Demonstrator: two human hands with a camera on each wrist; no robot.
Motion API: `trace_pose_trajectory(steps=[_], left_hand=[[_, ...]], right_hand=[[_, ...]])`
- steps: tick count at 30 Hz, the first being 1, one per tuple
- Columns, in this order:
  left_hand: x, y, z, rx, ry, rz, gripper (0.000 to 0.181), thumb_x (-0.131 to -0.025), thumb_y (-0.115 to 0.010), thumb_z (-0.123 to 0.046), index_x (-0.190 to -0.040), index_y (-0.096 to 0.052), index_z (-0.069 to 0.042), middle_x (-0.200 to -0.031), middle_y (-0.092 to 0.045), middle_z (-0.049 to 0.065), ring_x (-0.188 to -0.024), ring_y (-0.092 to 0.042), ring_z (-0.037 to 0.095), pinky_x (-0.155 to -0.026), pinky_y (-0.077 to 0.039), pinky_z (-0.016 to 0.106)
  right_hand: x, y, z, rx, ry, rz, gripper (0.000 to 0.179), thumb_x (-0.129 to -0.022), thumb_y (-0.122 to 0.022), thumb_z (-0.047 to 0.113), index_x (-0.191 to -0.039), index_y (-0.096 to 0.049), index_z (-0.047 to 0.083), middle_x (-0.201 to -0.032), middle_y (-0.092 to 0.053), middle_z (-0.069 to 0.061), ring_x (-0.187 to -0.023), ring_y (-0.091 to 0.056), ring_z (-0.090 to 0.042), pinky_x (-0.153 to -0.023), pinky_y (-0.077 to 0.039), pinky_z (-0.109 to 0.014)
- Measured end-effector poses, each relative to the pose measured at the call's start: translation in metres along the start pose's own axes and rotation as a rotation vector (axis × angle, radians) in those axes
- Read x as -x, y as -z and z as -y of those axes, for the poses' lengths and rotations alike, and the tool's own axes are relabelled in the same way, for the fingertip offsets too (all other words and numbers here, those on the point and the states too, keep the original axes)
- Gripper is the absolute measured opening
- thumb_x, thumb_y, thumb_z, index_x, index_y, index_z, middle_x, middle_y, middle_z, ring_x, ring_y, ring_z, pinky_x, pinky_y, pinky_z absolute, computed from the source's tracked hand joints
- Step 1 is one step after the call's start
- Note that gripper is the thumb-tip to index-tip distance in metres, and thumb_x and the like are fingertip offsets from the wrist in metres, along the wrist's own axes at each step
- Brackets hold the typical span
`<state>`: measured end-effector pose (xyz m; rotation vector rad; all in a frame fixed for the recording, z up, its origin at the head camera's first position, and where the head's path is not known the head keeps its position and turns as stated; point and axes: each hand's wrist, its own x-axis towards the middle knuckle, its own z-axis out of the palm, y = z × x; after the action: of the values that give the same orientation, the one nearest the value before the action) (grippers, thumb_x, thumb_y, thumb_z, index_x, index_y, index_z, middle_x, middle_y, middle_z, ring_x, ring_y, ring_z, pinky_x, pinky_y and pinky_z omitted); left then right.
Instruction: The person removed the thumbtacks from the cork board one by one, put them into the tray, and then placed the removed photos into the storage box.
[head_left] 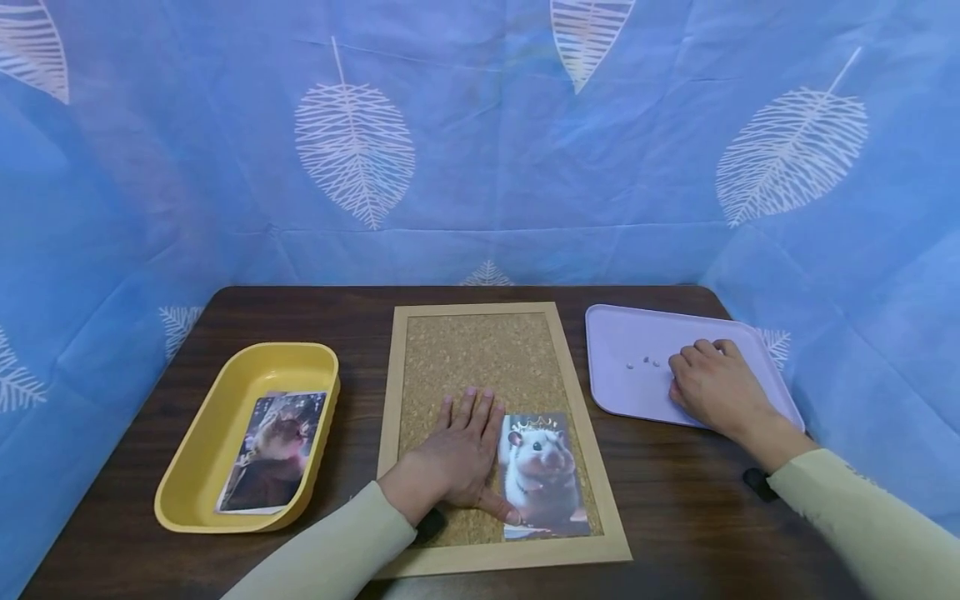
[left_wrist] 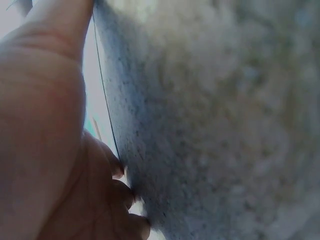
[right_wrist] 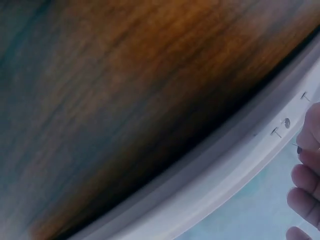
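Note:
My left hand (head_left: 461,467) lies spread on the cork board (head_left: 480,358), which has a pale wooden frame. Its thumb reaches over the lower left edge of a hamster picture (head_left: 547,475) at the board's lower right. In the left wrist view the fingers (left_wrist: 100,185) stretch out along the blurred cork. Over the lilac tray (head_left: 622,333), my right hand (head_left: 716,387) has its fingers curled in. Its thumb and fingertip pinch a thumbtack (right_wrist: 299,149), its pin sticking out. Several loose thumbtacks (right_wrist: 286,123) lie on the tray beside those fingers.
To the left stands a yellow bin (head_left: 180,483) with a stack of pictures (head_left: 277,454) in it. Everything rests on a dark wooden table (head_left: 360,333). A blue leaf-patterned cloth (head_left: 510,167) hangs behind and at both sides.

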<state>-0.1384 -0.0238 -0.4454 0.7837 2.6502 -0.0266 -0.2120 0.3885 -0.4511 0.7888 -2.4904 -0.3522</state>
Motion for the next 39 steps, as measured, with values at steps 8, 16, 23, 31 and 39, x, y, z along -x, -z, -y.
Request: trace_pose_trajectory(steps=[8,16,23,31,39], left_hand=[[0.0,0.002,-0.001,-0.016,0.01,-0.001,0.145,-0.07,-0.057,-0.098,-0.171,0.0,-0.011,-0.177,0.011,0.014,-0.164,0.01,0.035,-0.127,-0.003,0.071],[0.0,0.004,-0.002,-0.016,0.014,0.003,0.146,-0.07,-0.059,-0.098,-0.171,0.001,-0.01,-0.177,0.01,0.013,-0.164,0.01,0.034,-0.127,-0.003,0.071],[0.0,0.003,-0.001,-0.007,0.016,-0.004,0.147,-0.07,-0.058,-0.097,-0.17,0.003,-0.01,-0.177,0.011,0.014,-0.164,0.011,0.035,-0.127,-0.002,0.071],[0.001,0.0,0.0,0.036,0.0,-0.01,0.146,-0.071,-0.059,-0.096,-0.17,0.003,-0.009,-0.177,0.012,0.014,-0.164,0.012,0.034,-0.126,0.0,0.071],[0.001,0.0,0.001,0.052,0.0,-0.033,0.143,-0.074,-0.056,-0.096,-0.17,0.0,-0.008,-0.177,0.008,0.015,-0.164,0.008,0.035,-0.127,-0.003,0.071]], right_hand=[[0.001,-0.006,0.0,0.001,-0.008,-0.019,0.024,-0.079,-0.077,0.016,-0.08,-0.06,0.0,-0.077,-0.063,-0.017,-0.08,-0.06,-0.04,-0.077,-0.046,-0.06],[0.002,-0.005,0.004,0.003,-0.06,0.049,0.026,-0.081,-0.082,0.015,-0.085,-0.063,-0.001,-0.082,-0.066,-0.018,-0.083,-0.062,-0.039,-0.079,-0.047,-0.059],[-0.006,0.003,0.018,-0.028,-0.084,0.068,0.023,-0.086,-0.078,0.018,-0.089,-0.066,-0.001,-0.087,-0.07,-0.018,-0.088,-0.063,-0.04,-0.081,-0.048,-0.059],[-0.014,0.013,0.049,-0.123,-0.038,-0.082,0.023,-0.086,-0.074,0.019,-0.098,-0.071,0.0,-0.096,-0.072,-0.018,-0.092,-0.065,-0.039,-0.08,-0.05,-0.058],[-0.018,0.026,0.087,-0.22,0.017,-0.085,0.042,-0.093,-0.073,0.029,-0.12,-0.07,-0.004,-0.117,-0.071,-0.02,-0.109,-0.066,-0.041,-0.091,-0.052,-0.06]])
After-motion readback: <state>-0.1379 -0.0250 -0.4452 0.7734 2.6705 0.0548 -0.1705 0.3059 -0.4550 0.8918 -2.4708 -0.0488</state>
